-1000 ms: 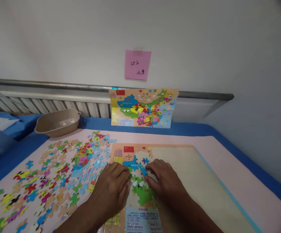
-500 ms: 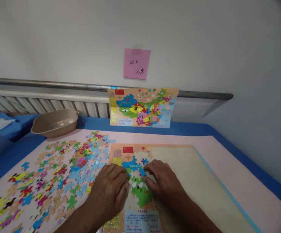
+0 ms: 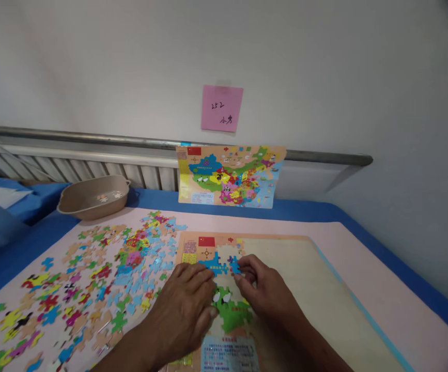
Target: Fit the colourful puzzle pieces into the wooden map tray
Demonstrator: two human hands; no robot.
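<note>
My left hand (image 3: 188, 305) lies flat, fingers stretched out, across the left side of the partly assembled map puzzle (image 3: 227, 310). My right hand (image 3: 268, 289) is on the other side of the assembled part. Its thumb and fingertips pinch a small blue puzzle piece (image 3: 234, 265) at the right end of the blue map region (image 3: 214, 265). Whether that piece is seated cannot be made out. Below it is a green region with white birds (image 3: 226, 298). The puzzle sits in a board (image 3: 305, 310) with an orange and light-blue border.
Several loose puzzle pieces (image 3: 103, 279) spread over the pink sheet at left. A beige basket (image 3: 95, 201) behind them holds a few pieces. A printed map picture (image 3: 229, 178) hangs from a metal rail (image 3: 324, 156), below a pink note (image 3: 222, 108).
The view has shifted slightly, so the scene sits lower and further right. Against the board, my right fingertips and the blue piece have moved up a little. My left hand stays flat.
</note>
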